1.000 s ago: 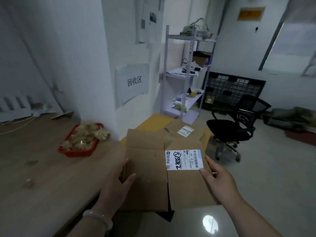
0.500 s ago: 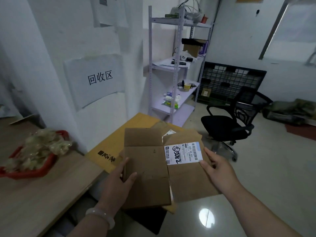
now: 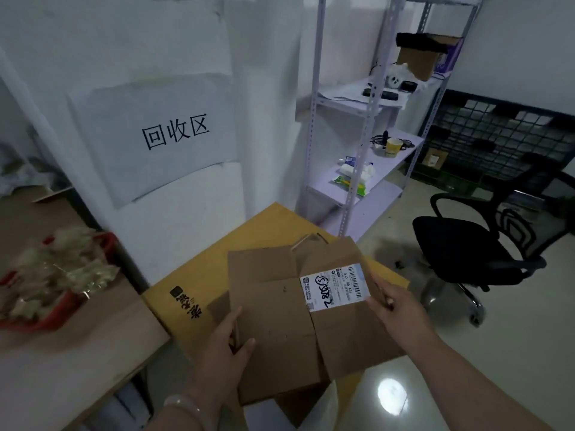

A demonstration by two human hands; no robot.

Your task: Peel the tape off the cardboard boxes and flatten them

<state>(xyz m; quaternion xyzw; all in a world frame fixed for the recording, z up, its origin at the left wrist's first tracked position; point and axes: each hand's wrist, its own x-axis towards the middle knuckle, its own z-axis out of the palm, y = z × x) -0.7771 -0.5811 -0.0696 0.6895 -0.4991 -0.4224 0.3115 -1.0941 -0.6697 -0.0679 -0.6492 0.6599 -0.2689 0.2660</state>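
A flattened cardboard box point(image 3: 273, 321) is held over a yellow carton point(image 3: 249, 244), its left edge gripped by the left hand point(image 3: 227, 353), thumb on top, and its right edge grasped by the right hand point(image 3: 395, 306). "530-06 A37" and a scrawled "3082" are read on its white label point(image 3: 334, 287). "回收区" is shown on the wall sign point(image 3: 168, 135). A red basket point(image 3: 62, 309) of crumpled scraps is seen on the table point(image 3: 77, 353), and a black chair point(image 3: 460, 244) to the right.

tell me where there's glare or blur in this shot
Head view: round glare spot on the glossy floor, lower right; red basket at left smeared by blur; shelf posts slanted by wide-angle distortion; shipping label fairly sharp.
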